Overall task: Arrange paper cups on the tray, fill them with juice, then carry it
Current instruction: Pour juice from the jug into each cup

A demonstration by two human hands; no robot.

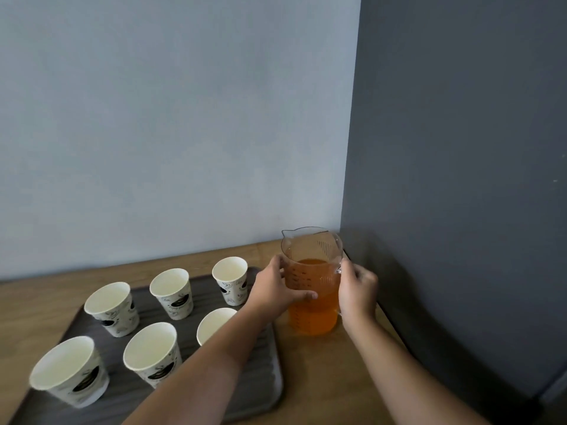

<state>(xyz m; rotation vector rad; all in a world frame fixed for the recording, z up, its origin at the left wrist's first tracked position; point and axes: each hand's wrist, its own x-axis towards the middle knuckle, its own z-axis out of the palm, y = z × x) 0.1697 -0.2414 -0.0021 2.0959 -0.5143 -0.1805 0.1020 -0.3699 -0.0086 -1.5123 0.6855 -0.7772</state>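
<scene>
A clear plastic jug about two-thirds full of orange juice stands on the wooden table, just right of the tray. My left hand wraps its left side and my right hand grips the handle on its right side. Several empty white paper cups with dark prints stand upright in two rows on the dark grey tray. One cup stands at the far right of the back row; my left forearm partly hides another cup in the front row.
The wooden table sits in a corner, with a pale wall behind and a dark grey wall close on the right of the jug. The tray's right rim lies next to the jug's base.
</scene>
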